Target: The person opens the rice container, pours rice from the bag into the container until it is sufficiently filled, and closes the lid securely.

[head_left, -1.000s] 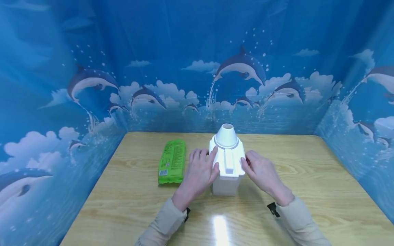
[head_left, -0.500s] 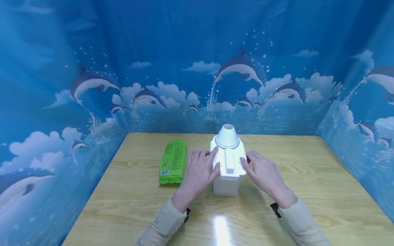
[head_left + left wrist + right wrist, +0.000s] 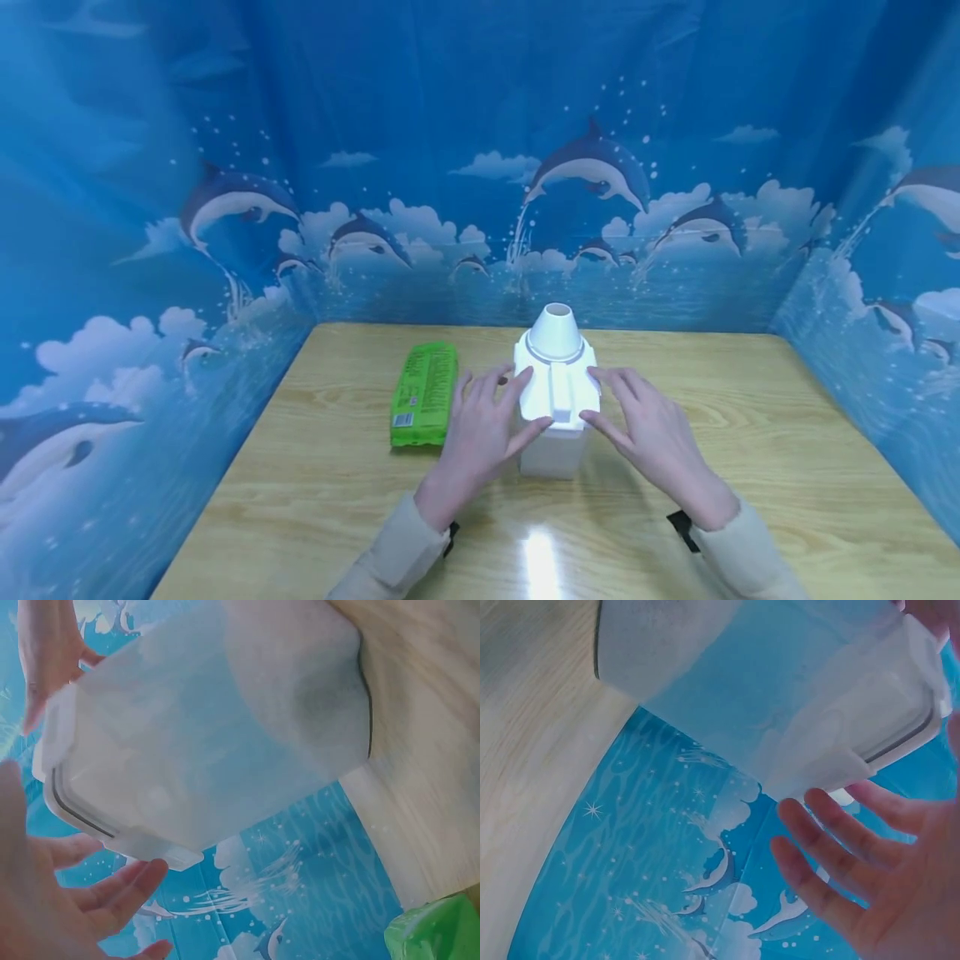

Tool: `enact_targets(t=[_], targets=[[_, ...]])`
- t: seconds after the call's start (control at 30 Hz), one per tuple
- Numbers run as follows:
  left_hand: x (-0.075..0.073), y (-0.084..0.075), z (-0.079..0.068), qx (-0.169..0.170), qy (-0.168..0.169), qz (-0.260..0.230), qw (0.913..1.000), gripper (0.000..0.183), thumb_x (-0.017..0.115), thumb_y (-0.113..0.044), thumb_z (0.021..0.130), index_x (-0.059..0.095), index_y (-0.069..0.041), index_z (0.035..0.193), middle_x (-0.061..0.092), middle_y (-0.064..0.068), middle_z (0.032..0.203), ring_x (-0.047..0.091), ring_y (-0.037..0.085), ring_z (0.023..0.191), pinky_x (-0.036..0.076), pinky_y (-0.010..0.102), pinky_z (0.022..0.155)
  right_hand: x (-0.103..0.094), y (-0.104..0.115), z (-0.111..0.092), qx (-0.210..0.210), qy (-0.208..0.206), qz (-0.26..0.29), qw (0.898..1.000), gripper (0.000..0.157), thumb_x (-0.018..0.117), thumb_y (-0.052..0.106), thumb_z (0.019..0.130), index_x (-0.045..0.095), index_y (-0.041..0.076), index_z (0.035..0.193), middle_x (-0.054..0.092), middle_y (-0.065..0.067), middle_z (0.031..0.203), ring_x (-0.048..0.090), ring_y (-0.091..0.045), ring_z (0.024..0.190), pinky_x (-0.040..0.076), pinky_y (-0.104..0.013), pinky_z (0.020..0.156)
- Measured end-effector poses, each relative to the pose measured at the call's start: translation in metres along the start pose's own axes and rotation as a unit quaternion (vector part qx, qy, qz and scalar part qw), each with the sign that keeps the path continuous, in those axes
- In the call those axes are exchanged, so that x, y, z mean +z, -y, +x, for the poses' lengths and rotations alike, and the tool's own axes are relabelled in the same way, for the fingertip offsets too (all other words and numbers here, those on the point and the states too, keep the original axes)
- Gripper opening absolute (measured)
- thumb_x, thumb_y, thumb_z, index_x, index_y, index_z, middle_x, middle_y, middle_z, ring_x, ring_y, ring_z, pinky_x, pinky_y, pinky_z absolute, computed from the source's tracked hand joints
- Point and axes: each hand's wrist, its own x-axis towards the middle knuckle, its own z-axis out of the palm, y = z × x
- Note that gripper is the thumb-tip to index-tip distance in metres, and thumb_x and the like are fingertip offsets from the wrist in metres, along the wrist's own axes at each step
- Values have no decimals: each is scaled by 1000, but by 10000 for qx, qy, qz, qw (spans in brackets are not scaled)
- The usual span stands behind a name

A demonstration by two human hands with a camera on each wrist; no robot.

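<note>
A tall translucent storage container [image 3: 553, 457] stands upright on the table, with something pale in its lower part. Its white lid [image 3: 537, 392] has side clips and carries a white cone-shaped cap. At the lid's left side, my left hand [image 3: 480, 433] has its fingers spread, fingertips at a side clip [image 3: 154, 851] and thumb at the front edge. Opposite it, my right hand [image 3: 660, 433] spreads its fingers beside the lid's right side, thumb near the front edge. In the right wrist view the fingertips lie close to the other clip [image 3: 832, 774]; whether they touch it I cannot tell.
A green printed packet [image 3: 423, 393] lies flat on the wooden table [image 3: 750, 433], left of the container and close to my left hand. A blue dolphin-print curtain [image 3: 420, 167] hangs behind the table and along both sides.
Both thumbs have moved inward to the lid's front edge, and my fingers have spread wider. The right hand's fingers have straightened. The container stays where it was; the view has shifted slightly.
</note>
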Motion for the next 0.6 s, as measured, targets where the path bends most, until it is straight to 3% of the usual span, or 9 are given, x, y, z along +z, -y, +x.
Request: enact_targets(t=[0.13,0.27,0.6], targets=[[-2,-2,-6,231,163,62,9996,77,41,-71,98,48,-14,150,54,18,146,57,30,129,41,61,109,1,0,-6,-467,-125,-245,9985,79,71,60,86,55,7,142,65,-15,117,65,-24,81,56,-34,58],[-2,-2,-9,263,180,35,9995,75,60,-60,95,45,-14,152,49,18,150,56,29,128,42,58,111,4,2,-8,-551,-176,-282,9979,84,69,64,85,52,6,145,66,-15,116,67,-26,84,59,-38,61],[1,-1,-8,188,269,28,9995,73,57,-56,98,40,-14,154,45,18,153,54,30,131,41,57,111,6,4,-6,-454,-146,-186,9987,84,71,59,86,50,6,147,66,-16,117,65,-25,83,56,-34,59]])
